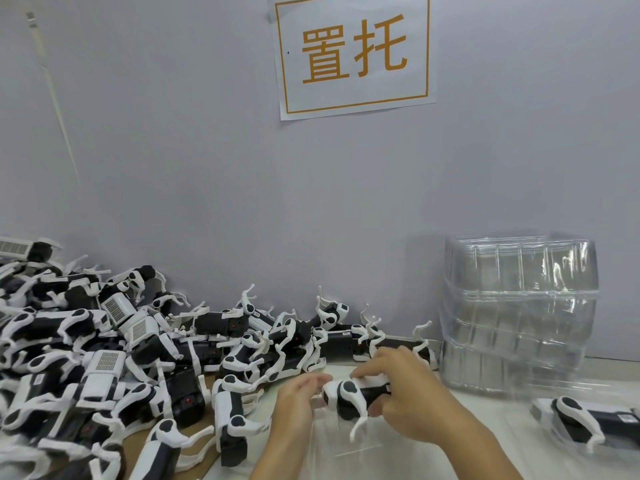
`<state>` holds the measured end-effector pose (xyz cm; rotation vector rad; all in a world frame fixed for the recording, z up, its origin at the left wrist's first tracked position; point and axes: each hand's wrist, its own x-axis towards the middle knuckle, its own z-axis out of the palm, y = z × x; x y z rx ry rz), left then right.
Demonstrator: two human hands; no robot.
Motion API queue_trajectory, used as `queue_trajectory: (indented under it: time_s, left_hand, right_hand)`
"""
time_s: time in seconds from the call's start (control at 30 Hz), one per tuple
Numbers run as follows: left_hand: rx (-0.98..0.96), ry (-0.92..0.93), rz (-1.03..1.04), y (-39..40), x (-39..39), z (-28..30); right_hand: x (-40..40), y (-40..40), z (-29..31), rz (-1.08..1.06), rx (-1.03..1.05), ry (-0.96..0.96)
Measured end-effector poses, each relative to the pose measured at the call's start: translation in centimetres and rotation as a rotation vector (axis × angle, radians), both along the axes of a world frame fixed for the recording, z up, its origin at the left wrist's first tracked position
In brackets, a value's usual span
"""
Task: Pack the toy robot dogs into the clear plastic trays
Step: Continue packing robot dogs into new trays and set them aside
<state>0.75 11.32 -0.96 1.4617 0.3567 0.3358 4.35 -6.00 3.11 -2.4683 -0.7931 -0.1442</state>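
Head view: the right hand (412, 393) grips a toy robot dog (353, 396) by its rigid black body at six o'clock; the left hand (298, 393) steadies its end, fingers relaxed. It looks light and hard, with thin, snag-prone legs. Clear plastic trays (519, 313) are stacked at three o'clock.

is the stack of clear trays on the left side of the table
No, the stack of clear trays stands at the right against the wall, while the pile of toy robot dogs fills the left.

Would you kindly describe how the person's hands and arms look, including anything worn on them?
Both the left hand and the right hand are bare: no gloves, rings, watch or wristband show. The forearms running to the bottom edge are also uncovered, with no sleeve in view.
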Motion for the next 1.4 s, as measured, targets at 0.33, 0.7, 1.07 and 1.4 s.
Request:
queue_trajectory:
  time_s: [0.33, 0.7, 1.07, 1.4]
  left_hand:
    - [0.04, -0.007, -0.058, -0.6, -0.5, -0.3]
    - [0.072, 0.031, -0.077, -0.6, -0.6, -0.1]
    - [0.114, 0.003, -0.123, -0.7, -0.9, 0.2]
    - [0.099, 0.002, -0.115, -0.9, -1.2, 0.4]
  right_hand:
    - [-0.1, 0.1, -0.8, -0.014, 0.053, 0.045]
    - [-0.3, -0.1, -0.1, -0.013, -0.001, -0.042]
    - [-0.3, 0.2, 0.5, 0.016, -0.081, -0.19]
    - [0.1, -0.1, 0.1, 0.071, -0.042, -0.08]
